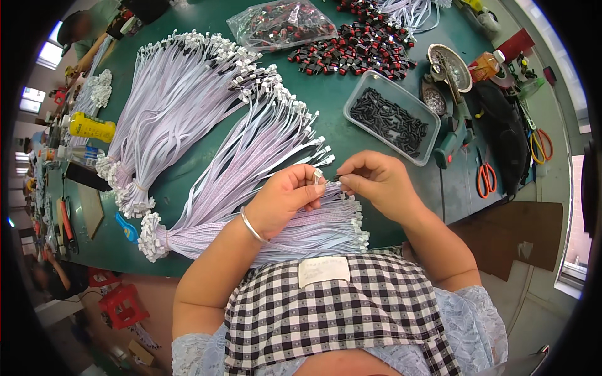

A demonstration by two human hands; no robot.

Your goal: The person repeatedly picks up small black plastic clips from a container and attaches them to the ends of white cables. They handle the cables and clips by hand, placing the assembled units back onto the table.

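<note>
Over the near bundle of flat white-and-pink ribbon cables (229, 163), my two hands meet nearly fingertip to fingertip. My left hand (290, 193), with a silver bangle at its wrist, is closed in a pinch on a white cable connector (318, 175). Just to its right, thumb and forefinger of my right hand (379, 183) pinch a small black piece (337, 178); its exact shape is mostly hidden by the fingers. Short black tubes (389, 119) fill a clear plastic tray (356, 100) beyond my right hand.
Another tied cable bundle (164, 119) lies at the left. Red-and-black parts (360, 50) are heaped at the back beside a filled plastic bag (281, 26). Orange-handled scissors (486, 180), a green-handled tool (453, 141) and a metal dish (461, 69) stand right; a yellow bottle (92, 127) left.
</note>
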